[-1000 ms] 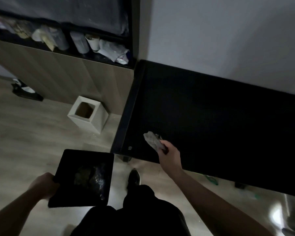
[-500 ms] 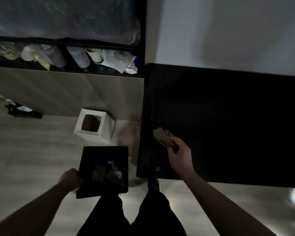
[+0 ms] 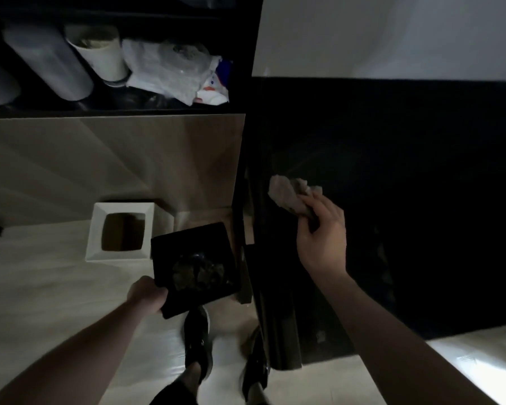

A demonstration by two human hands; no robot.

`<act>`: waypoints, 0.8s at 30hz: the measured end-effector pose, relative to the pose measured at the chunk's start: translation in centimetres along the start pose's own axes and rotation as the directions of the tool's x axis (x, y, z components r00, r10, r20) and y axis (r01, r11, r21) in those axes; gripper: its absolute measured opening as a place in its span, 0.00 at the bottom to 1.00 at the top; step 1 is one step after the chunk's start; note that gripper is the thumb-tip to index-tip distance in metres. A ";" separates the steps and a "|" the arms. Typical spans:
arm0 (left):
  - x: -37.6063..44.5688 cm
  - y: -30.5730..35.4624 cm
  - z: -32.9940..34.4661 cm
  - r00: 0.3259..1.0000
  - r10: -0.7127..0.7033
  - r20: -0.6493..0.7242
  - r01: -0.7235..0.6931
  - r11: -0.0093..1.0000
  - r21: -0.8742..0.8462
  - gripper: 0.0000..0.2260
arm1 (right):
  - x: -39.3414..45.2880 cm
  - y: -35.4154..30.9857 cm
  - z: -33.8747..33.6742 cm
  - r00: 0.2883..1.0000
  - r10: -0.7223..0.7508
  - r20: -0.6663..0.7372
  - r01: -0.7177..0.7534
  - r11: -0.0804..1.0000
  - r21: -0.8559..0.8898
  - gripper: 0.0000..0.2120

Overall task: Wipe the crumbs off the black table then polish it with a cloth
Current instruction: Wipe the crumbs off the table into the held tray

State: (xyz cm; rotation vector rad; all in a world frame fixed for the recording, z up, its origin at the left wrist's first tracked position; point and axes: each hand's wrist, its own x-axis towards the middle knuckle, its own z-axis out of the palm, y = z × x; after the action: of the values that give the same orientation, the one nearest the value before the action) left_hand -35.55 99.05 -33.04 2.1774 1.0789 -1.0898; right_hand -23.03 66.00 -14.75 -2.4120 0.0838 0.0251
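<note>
Two hands gripping, right hand (image 3: pixel 322 238) on crumpled grey cloth (image 3: pixel 289 194) over glossy black table (image 3: pixel 421 171), left hand (image 3: pixel 146 293) on square black tray (image 3: pixel 193 264)

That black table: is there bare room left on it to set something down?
Plenty. The black table looks bare from the right hand and its cloth out to the wall, though it is dim. Crowded spots: the shelf of bottles and bags, and the floor gap between bin and tray.

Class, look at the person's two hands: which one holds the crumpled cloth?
The right hand, over the black table, grips the cloth. The left hand holds a black tray instead.
</note>
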 end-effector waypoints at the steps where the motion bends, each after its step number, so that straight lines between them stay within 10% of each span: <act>1: 1.9 0.3 0.9 1.000 0.008 -0.003 -0.008 1.000 -0.012 0.10 | 0.6 0.3 0.8 0.999 -0.031 -0.020 0.030 0.999 -0.028 0.20; 11: 20.2 2.6 7.4 0.996 0.086 -0.002 -0.086 0.996 0.014 0.10 | 1.8 1.8 3.6 0.981 -0.169 -0.094 0.149 0.970 -0.193 0.24; 24: 21.7 5.6 6.7 0.996 0.086 -0.023 -0.081 0.984 0.158 0.17 | 1.6 1.8 4.1 0.974 -0.177 -0.140 0.151 0.972 -0.178 0.25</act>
State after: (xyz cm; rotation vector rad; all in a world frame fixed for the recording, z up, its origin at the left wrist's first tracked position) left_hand -25.81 100.68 -54.31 2.3452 0.9330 -1.1425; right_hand -21.56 67.30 -19.06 -2.5774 -0.0498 -0.2412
